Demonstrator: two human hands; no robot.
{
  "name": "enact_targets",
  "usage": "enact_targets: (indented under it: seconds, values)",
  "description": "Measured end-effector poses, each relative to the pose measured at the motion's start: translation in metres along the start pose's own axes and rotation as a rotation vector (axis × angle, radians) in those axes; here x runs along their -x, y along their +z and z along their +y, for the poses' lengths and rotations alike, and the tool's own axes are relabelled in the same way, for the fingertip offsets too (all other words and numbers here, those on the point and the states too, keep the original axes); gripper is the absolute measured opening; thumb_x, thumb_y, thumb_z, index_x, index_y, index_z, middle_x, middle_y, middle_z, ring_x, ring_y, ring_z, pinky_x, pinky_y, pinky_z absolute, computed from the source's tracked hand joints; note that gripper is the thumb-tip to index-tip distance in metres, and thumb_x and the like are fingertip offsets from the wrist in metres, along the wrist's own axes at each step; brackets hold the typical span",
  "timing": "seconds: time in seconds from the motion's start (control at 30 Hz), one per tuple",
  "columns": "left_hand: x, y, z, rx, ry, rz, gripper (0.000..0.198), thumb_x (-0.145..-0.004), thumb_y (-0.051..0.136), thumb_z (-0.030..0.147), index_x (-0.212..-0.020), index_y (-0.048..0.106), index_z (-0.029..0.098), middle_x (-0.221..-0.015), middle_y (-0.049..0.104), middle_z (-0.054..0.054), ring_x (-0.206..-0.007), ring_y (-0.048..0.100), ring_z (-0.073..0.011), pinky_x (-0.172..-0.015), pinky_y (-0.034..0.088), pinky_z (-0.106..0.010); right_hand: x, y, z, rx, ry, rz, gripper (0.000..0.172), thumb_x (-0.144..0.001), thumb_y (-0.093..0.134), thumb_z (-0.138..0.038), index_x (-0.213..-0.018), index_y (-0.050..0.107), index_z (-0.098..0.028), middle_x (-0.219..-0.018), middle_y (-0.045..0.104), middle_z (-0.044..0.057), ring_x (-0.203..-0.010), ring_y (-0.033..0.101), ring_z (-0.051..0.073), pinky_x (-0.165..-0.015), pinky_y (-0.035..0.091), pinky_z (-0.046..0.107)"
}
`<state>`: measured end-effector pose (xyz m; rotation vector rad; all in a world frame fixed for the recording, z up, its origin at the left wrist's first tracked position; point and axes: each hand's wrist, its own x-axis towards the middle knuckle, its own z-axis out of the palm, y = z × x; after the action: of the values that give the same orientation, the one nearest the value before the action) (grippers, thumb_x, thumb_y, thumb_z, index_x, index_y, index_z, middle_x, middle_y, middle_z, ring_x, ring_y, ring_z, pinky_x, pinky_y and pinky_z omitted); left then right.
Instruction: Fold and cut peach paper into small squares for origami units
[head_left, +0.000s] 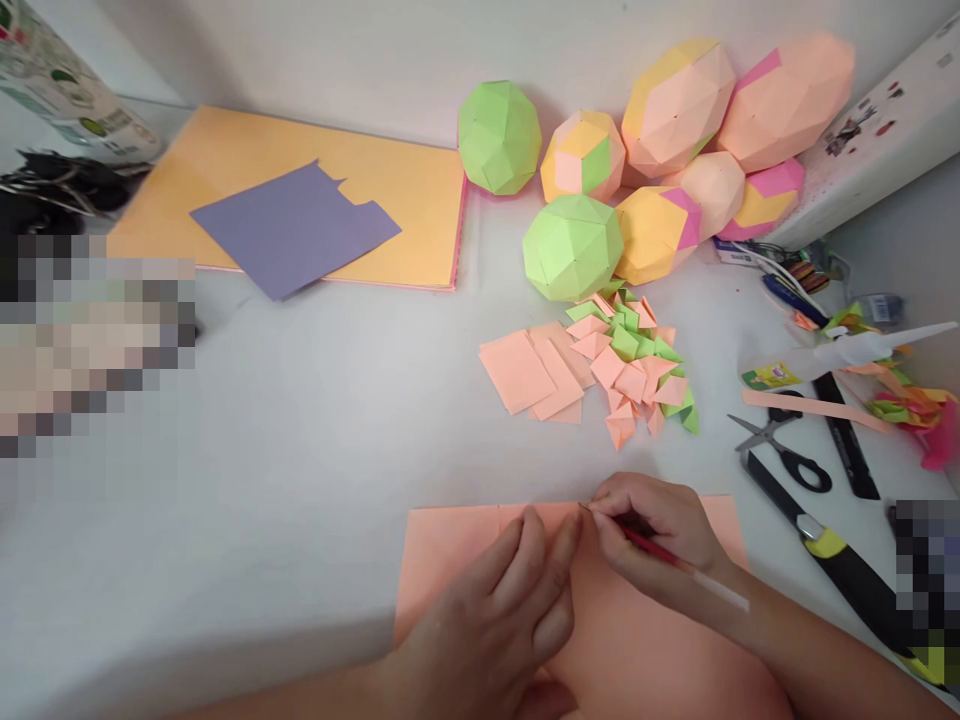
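A sheet of peach-coloured paper (450, 545) lies near the front edge of the table. My left hand (502, 610) rests on it, the fingertips apart and pressing near its far edge. In my right hand (660, 540) is a thin red pen (660, 550), pinched between the fingers, with its tip at the paper's far edge beside my left fingers. A short dark mark shows on that edge, left of the pen tip. Beyond my hands lie several small peach paper rectangles (517, 370) and a pile of folded peach and green paper pieces (637, 365).
Several faceted paper balls (499, 138) stand against the wall. A purple sheet (292, 230) lies on a yellow paper stack (427, 260). To the right are scissors (784, 440), a utility knife (847, 570), a glue bottle (802, 365), a peach strip (810, 407) and paper scraps (911, 405).
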<state>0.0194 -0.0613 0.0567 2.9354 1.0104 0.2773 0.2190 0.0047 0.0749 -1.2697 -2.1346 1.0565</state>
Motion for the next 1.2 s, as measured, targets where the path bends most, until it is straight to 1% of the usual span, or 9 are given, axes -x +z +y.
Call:
enact_targets:
  seconds: [0.1,0.23,0.37,0.53,0.63,0.8,1.0,1.13,1.2]
  values:
    - [0.000,0.000,0.000,0.009,-0.007,0.007,0.060,-0.084,0.046,0.065,-0.113,0.065,0.015,-0.139,0.049,-0.014,-0.119,0.044,-0.0352,-0.106,0.017,-0.047,0.002,0.000,0.002,-0.102,0.066,0.003,0.015,-0.081,0.055,-0.018,-0.066,0.055,-0.020,-0.061,0.057,-0.002,-0.050,0.050,0.008,-0.046,0.040,0.019]
    - [0.000,-0.002,0.000,0.033,-0.007,-0.004,0.060,-0.086,0.045,0.063,-0.113,0.065,0.013,-0.140,0.048,-0.015,-0.121,0.043,-0.0362,-0.106,0.016,-0.047,-0.001,-0.002,0.011,-0.533,0.257,0.132,0.017,-0.086,0.057,-0.029,-0.072,0.055,-0.020,-0.062,0.055,-0.004,-0.038,0.040,0.005,-0.037,0.033,0.020]
    - [0.002,-0.003,0.001,0.009,0.006,-0.015,0.062,-0.088,0.041,0.062,-0.114,0.064,0.011,-0.142,0.044,-0.017,-0.122,0.042,-0.0366,-0.105,0.017,-0.048,-0.010,-0.014,0.021,-0.701,0.244,0.291,0.017,-0.084,0.064,-0.037,-0.082,0.058,-0.021,-0.064,0.057,-0.004,-0.040,0.040,0.005,-0.037,0.028,0.019]
    - [0.005,-0.002,0.006,-0.045,0.001,-0.021,0.064,-0.088,0.039,0.064,-0.115,0.063,0.012,-0.144,0.042,-0.016,-0.120,0.044,-0.0358,-0.100,0.025,-0.047,-0.002,-0.052,0.035,-0.299,0.121,0.469,0.030,-0.095,0.043,-0.047,-0.096,0.057,-0.021,-0.072,0.061,0.002,-0.057,0.053,0.012,-0.044,0.038,0.022]
    - [0.007,-0.003,0.014,-0.101,0.023,-0.014,0.055,-0.091,0.040,0.059,-0.113,0.064,0.014,-0.141,0.047,-0.012,-0.115,0.049,-0.0327,-0.096,0.029,-0.045,0.019,-0.072,0.040,-0.030,0.083,0.434,0.035,-0.097,0.038,-0.047,-0.102,0.058,-0.019,-0.076,0.065,0.004,-0.064,0.056,0.013,-0.058,0.047,0.027]
    - [0.014,0.000,0.032,-0.200,0.128,0.100,0.032,-0.090,0.053,0.035,-0.113,0.063,0.015,-0.131,0.057,-0.010,-0.102,0.056,-0.0282,-0.086,0.035,-0.042,0.054,-0.072,0.034,0.145,0.057,0.268,0.034,-0.081,0.066,-0.042,-0.105,0.064,-0.019,-0.101,0.064,0.008,-0.087,0.060,0.018,-0.077,0.051,0.034]
    - [0.020,0.007,0.041,-0.312,0.133,0.117,0.032,-0.091,0.054,0.029,-0.119,0.061,0.017,-0.130,0.058,-0.010,-0.101,0.056,-0.0255,-0.081,0.038,-0.040,0.064,-0.058,0.025,0.260,0.113,0.164,0.039,-0.069,0.069,-0.019,-0.108,0.063,-0.020,-0.092,0.061,0.004,-0.079,0.059,0.016,-0.071,0.050,0.030]
    - [0.023,0.009,0.037,-0.355,0.087,0.083,0.032,-0.091,0.054,0.024,-0.122,0.060,0.018,-0.132,0.057,-0.009,-0.103,0.057,-0.0240,-0.079,0.041,-0.038,0.056,-0.058,0.020,0.304,0.160,0.094,0.014,-0.071,0.064,-0.013,-0.083,0.066,-0.019,-0.070,0.059,-0.003,-0.060,0.054,0.011,-0.054,0.044,0.021]
    - [0.027,0.008,0.028,-0.352,0.031,0.034,0.034,-0.089,0.053,0.020,-0.123,0.059,0.018,-0.132,0.057,-0.010,-0.106,0.057,-0.0241,-0.078,0.044,-0.037,0.045,-0.057,0.015,0.338,0.173,0.093,0.007,-0.077,0.059,-0.013,-0.075,0.064,-0.018,-0.067,0.059,-0.003,-0.061,0.055,0.011,-0.054,0.044,0.021]
